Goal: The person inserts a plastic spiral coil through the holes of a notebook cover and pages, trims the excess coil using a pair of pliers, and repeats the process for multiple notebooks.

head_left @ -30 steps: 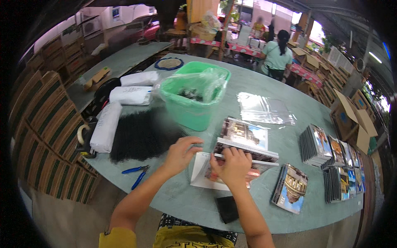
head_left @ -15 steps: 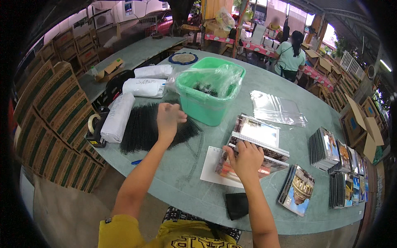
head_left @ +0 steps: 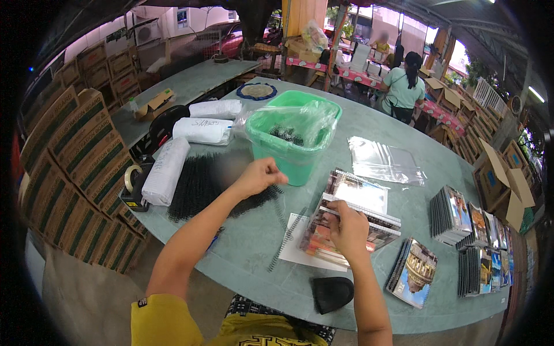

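Observation:
My left hand (head_left: 261, 176) is raised over the table in front of the green bin, its fingertips pinched together; whether anything thin is between them I cannot make out. Beneath and left of it spreads a heap of black spiral binding coils (head_left: 199, 184). One loose coil (head_left: 286, 241) lies by a white sheet (head_left: 294, 245). My right hand (head_left: 350, 228) grips the upper edge of a spiral notebook (head_left: 326, 237) with a reddish photo cover, fingers curled over it. Behind it lies another notebook (head_left: 359, 193) with a shiny cover.
A green bin (head_left: 291, 155) with clear plastic and black coils stands mid-table. White wrapped rolls (head_left: 166, 173) lie left; clear plastic sleeves (head_left: 384, 161) lie behind the notebooks. Notebook stacks (head_left: 450, 216) stand right, a black pouch (head_left: 333, 294) near the front edge. A person (head_left: 404, 86) works beyond.
My left hand has moved right and down from over the coil heap, its fingers now pinched. The loose coil shows more plainly beside the sheet. My right hand stays at the notebook.

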The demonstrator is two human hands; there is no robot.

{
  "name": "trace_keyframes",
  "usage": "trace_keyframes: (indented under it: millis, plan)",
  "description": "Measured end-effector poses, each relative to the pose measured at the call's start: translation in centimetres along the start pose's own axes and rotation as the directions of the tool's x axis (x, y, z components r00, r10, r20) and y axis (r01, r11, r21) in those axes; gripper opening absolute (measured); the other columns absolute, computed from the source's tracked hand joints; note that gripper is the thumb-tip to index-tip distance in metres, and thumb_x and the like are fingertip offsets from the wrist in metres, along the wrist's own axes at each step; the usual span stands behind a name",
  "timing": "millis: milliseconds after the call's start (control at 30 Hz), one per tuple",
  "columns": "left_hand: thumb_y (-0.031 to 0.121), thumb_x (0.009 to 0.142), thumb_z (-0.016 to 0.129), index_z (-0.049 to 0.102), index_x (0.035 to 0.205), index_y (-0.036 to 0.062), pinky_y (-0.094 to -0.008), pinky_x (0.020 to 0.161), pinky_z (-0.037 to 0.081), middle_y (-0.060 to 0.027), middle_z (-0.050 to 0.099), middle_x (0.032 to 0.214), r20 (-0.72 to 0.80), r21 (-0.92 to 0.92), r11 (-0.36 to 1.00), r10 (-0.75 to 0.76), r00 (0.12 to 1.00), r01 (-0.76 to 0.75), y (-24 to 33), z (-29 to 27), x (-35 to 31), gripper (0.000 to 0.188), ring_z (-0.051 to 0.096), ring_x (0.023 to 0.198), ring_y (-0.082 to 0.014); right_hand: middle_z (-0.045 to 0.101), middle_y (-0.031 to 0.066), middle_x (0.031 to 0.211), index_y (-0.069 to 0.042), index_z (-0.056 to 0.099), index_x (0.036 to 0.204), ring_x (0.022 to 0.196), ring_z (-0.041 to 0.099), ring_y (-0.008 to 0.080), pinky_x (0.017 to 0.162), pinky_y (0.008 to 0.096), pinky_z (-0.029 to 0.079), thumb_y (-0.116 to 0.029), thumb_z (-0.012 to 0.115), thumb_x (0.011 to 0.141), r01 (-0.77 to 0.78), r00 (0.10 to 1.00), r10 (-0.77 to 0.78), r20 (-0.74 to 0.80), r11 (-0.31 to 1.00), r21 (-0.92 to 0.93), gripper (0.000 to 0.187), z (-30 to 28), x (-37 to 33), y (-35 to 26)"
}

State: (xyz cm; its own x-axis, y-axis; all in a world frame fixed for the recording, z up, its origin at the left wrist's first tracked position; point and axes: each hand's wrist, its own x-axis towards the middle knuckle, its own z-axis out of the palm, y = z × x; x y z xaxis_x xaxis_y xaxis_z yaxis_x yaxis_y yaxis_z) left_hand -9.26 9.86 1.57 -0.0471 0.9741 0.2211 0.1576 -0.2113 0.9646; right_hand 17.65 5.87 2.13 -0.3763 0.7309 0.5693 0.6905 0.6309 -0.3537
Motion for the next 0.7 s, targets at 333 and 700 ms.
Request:
trace_keyframes:
  millis: [333,700]
  plan:
    - [0.022,0.089,0.058,0.053,0.121,0.0063,-0.0269,0.06,0.046,-0.0062,0.06,0.082,0.017,0.298,0.927,0.232,0.972,-0.227,3.7,4.8,-4.6,0.036,0.052,0.062,-0.0119,0.062,0.0103,0.063,-0.013,0.067,0.09,0.056,0.06,0.0271,0.056,0.0366,0.045,-0.021,0.069,0.076,-0.141,0.98,0.126,0.155,0.986,0.09,0.016,-0.7,1.2,-0.5]
    - [0.017,0.086,0.06,0.06,0.094,0.0002,-0.0345,0.06,0.047,-0.0148,0.062,0.082,-0.03,0.37,0.901,0.255,0.966,-0.227,2.0,8.8,-8.2,0.019,0.06,0.066,-0.0262,0.064,0.0082,0.069,-0.013,0.068,0.09,0.062,0.061,0.0246,0.061,0.0367,0.045,-0.02,0.068,0.075,-0.144,0.979,0.126,0.163,0.984,0.109,0.016,-0.9,1.3,-1.2]
